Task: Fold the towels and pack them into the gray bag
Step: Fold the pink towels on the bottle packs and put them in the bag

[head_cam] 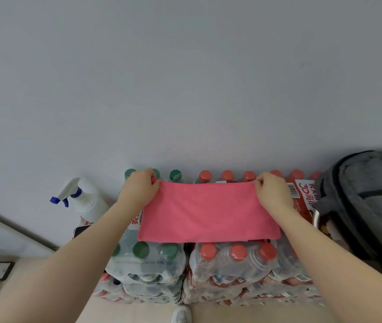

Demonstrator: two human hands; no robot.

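A pink towel (208,212), soft and fine-napped, lies as a flat, wide rectangle folded once, spread over shrink-wrapped packs of water bottles. The green-capped pack (148,259) sits on the left and the red-capped pack (236,259) on the right, both in crinkled clear plastic. The left hand (138,188) pinches the towel's far left corner, fingers curled over the edge; the right hand (271,192) pinches the far right corner the same way. Both bare forearms reach forward, the cloth taut between the grips. The gray bag (367,206), woven fabric with dark zip trim, stands just right of the packs. A white spray bottle (80,197) with a blue nozzle stands to the left by the pale wall (185,78)
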